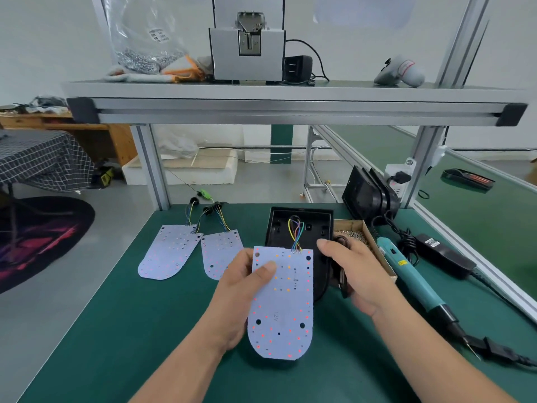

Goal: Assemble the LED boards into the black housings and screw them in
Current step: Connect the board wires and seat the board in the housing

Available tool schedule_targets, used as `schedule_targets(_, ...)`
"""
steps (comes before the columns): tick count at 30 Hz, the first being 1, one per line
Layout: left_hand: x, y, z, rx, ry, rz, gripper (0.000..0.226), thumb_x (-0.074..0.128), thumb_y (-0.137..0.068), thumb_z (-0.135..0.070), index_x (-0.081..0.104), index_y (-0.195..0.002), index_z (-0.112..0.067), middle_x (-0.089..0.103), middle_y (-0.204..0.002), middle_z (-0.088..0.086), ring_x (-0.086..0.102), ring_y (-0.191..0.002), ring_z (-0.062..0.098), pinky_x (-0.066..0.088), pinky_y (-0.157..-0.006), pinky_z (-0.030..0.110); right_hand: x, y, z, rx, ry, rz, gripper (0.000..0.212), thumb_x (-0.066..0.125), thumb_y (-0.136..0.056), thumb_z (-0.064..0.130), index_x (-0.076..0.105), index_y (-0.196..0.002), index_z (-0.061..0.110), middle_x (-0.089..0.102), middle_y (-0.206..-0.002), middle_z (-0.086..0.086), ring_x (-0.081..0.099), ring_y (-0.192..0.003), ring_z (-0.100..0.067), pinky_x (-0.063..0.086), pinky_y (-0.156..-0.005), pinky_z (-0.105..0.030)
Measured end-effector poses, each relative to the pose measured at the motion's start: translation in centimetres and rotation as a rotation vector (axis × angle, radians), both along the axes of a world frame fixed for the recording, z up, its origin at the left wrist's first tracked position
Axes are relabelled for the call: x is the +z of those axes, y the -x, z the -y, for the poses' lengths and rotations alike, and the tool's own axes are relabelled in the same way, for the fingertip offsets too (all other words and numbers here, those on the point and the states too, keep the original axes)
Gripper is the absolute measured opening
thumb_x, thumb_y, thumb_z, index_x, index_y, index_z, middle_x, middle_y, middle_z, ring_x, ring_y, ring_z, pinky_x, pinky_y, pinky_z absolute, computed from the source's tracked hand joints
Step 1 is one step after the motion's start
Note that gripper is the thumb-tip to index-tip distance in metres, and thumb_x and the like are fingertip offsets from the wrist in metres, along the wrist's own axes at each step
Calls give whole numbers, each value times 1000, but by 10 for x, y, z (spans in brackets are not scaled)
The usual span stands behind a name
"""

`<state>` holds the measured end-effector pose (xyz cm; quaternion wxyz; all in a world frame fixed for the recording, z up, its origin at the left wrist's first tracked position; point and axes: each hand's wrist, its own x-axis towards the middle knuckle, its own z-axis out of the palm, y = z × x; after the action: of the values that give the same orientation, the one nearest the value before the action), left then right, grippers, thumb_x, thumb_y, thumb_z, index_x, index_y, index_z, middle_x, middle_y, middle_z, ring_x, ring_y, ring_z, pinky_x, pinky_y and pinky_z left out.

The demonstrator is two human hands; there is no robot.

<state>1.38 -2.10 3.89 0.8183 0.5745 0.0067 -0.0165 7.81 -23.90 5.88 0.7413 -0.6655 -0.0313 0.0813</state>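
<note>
1. Three boards are in sight. The far-left LED board [168,253] and the second LED board [220,253] lie flat on the green bench [122,330] with their leads trailing away. The held LED board [286,309] is lifted over the near end of the open black housing [279,228].
2. The left hand [236,292] pinches the held board by its left long edge, thumb on the LED face and fingers behind. The right hand [359,276] grasps the housing's right side, thumb laid over the rim and fingers curled below.
3. The board looks thin, light and stiff. Its LEDs and solder joints are probably fragile, so the bare edges are the place to hold it.
4. Coloured wires [295,232] loop from the board's top edge into the housing. They tether it, so avoid tugging them.
5. The housing seems to be rigid moulded plastic, likely light enough to slide, so it needs steadying.
6. The screw box [353,231] and the electric screwdriver [412,274] sit just right of the housing, untouched.
</note>
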Motion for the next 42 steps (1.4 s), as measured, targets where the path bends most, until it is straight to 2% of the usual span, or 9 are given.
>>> schedule_targets(3,2,1,0,67,67,-5,39,78,-84,-22,56,-114,-12,73,-109,20,73,-88,36,61,-72,47,-3,8,-16,-6,-147,-81,21,69,-98,38,80,-95,19,79,-107,-16,77,-89,-28,58,-75,-37)
schedule_targets(8,0,5,2,-79,87,-85,37,74,-88,-29,75,-118,-9,75,-120,25,76,-101,40,62,-79,48,-17,15,-42,62,-297,-235,88,44,-89,79,71,-130,6,73,-127,-22,71,-119,-38,51,-109,-54)
schedule_targets(12,-3,6,5,-73,58,-86,35,73,-89,-29,72,-121,-15,75,-123,24,74,-108,44,62,-88,55,-24,13,-39,25,-303,-228,50,64,-99,54,81,-110,8,77,-115,-23,77,-99,-36,63,-80,-43)
schedule_targets(17,-3,7,9,10,-69,-26,29,71,-87,-26,72,-116,-23,77,-118,16,75,-108,39,64,-88,49,-29,5,-31,53,-23,-91,16,62,-99,4,76,-96,-2,74,-106,-33,70,-83,-33,57,-74,-40)
schedule_targets(23,-1,7,7,73,-126,37,34,71,-82,-25,72,-116,-20,78,-113,13,77,-101,30,62,-75,33,-29,4,-28,-10,343,217,22,51,-106,9,70,-96,9,76,-89,-9,62,-78,-13,52,-73,-38)
schedule_targets(27,-2,7,4,18,-61,18,29,69,-86,-22,74,-114,-22,78,-116,17,77,-105,36,62,-77,35,-24,10,-24,235,327,133,39,53,-92,-1,83,-95,24,82,-97,-1,77,-84,-10,58,-70,-23)
schedule_targets(31,-9,4,9,0,-76,-56,30,68,-84,-22,74,-113,-22,76,-116,22,75,-105,42,65,-81,47,-21,-4,-21,142,120,-75,42,44,-101,-7,80,-103,13,79,-108,-15,72,-89,-31,57,-82,-41)
schedule_targets(37,-14,2,19,81,-187,-27,28,69,-82,-28,70,-110,-31,76,-117,14,72,-110,39,58,-99,60,-7,6,-14,-395,419,656,14,59,-104,32,64,-117,32,65,-113,16,61,-106,-10,47,-95,-26)
schedule_targets(42,-11,6,28,161,-322,114,28,64,-89,-29,65,-112,-44,76,-111,-8,71,-108,17,55,-89,35,2,18,-37,-306,791,853,37,65,-95,53,66,-119,25,62,-110,15,55,-106,-13,43,-93,-30)
